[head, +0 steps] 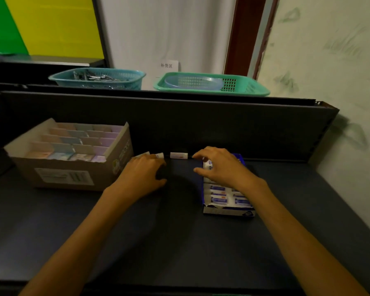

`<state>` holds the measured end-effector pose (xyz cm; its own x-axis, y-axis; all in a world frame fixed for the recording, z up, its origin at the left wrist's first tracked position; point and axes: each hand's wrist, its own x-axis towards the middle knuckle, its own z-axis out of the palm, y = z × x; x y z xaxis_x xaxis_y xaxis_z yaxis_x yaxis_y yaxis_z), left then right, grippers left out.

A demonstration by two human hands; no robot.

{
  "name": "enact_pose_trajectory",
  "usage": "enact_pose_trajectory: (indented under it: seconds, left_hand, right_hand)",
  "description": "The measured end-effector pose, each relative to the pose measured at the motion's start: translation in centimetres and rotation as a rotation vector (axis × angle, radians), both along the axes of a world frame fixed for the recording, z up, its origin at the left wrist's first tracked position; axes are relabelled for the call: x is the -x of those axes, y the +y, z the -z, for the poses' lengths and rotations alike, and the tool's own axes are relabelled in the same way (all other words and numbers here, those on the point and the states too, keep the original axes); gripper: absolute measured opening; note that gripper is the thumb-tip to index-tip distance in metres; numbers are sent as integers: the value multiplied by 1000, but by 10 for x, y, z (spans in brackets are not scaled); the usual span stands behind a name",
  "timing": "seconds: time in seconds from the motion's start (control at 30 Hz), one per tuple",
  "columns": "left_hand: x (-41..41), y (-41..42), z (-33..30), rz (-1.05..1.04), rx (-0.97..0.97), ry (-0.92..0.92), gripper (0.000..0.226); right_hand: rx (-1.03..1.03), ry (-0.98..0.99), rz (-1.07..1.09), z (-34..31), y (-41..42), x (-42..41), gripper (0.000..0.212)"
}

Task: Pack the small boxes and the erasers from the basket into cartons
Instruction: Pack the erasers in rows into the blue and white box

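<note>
On dark table [179, 242]: 2 cartons, 3 loose erasers; left hand [143, 174] covers 2, right hand [220, 167] pinches 1.

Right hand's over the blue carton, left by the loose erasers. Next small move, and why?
Probably lower the right hand so the white eraser it pinches drops into the far end of the blue-and-white carton; the near rows already hold erasers. Meanwhile the left hand rests by the loose white erasers along the dark back panel, well placed to pick up the next.
</note>
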<state>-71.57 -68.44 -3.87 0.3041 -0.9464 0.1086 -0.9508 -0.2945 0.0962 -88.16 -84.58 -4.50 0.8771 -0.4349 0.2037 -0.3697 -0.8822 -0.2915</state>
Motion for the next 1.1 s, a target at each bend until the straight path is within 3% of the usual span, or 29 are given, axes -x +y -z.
enact_pose_trajectory:
  seconds: [0.2,0.57,0.83,0.97,1.1]
  left_hand:
    - [-27,22,9,-72,14,95,50]
    - [-44,13,24,-6,-30,184,38]
    - [-52,7,31,50,41,241,33]
    - [-55,4,32,92,47,357,38]
    - [-56,1,29,124,11,294,41]
  right_hand:
    - [-16,55,-12,6,7,-38,49]
    - [-38,221,81,12,-7,-79,58]
    - [-46,234,100,15,0,-81,31]
    - [-54,228,91,14,5,-71,28]
    - [-31,203,104,15,10,-62,31]
